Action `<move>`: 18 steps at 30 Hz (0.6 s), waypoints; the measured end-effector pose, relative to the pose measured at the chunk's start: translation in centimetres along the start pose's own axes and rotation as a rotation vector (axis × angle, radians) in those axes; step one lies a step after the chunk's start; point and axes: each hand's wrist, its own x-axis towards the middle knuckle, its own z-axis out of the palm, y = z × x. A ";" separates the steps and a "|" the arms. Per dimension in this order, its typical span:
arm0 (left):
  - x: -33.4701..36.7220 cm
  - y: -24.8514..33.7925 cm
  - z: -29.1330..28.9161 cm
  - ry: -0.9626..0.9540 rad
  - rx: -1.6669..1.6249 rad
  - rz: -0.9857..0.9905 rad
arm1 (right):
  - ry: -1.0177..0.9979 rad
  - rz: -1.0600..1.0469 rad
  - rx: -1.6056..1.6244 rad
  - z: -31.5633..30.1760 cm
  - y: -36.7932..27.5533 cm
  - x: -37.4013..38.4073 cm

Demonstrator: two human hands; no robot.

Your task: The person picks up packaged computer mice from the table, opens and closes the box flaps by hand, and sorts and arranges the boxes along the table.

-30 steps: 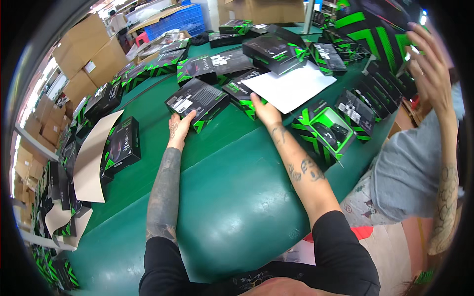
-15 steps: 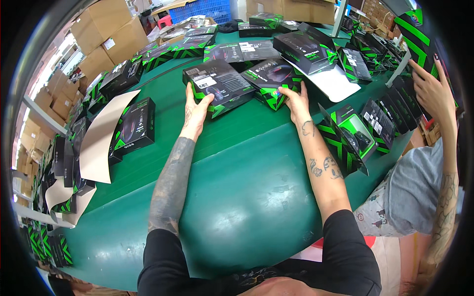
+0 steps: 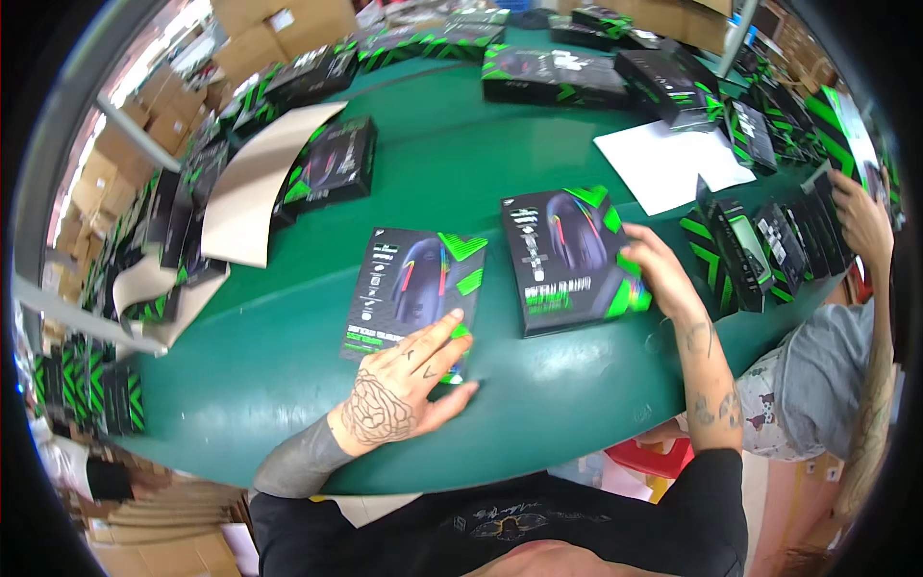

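Two black-and-green gaming mouse boxes lie face up side by side before me on the green table. My left hand [image 3: 399, 385] rests on the lower part of the left mouse box [image 3: 404, 279], fingers stretched and thumb apart. The right mouse box [image 3: 562, 255] has its right edge in my right hand [image 3: 665, 274], whose fingers are bent against that side; the undersides of these fingers are hidden. A gap of bare table separates the two boxes.
Similar boxes [image 3: 553, 77] line the far side, with a white sheet [image 3: 668, 163] before them. Curved cardboard [image 3: 274, 178] leans by a box [image 3: 332, 163] at left. At right, a co-worker's hand [image 3: 865, 216] is near upright boxes [image 3: 808, 240]. A metal post [image 3: 139, 139] stands left.
Both hands have come back toward me from the far middle of the table, bringing two mouse boxes. My left hand has changed from gripping a box's edge to lying flat on one.
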 end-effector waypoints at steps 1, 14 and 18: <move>-0.5 -0.1 -1.0 -0.053 -0.013 0.005 | 0.054 -0.084 -0.428 -0.2 0.6 -0.8; -6.7 -4.8 0.6 -0.120 -0.202 -0.370 | -0.010 -0.537 -0.838 7.9 -2.4 1.4; -6.7 -4.6 -0.3 -0.038 -0.103 -0.284 | 0.026 -0.391 -0.168 7.6 -0.6 -0.5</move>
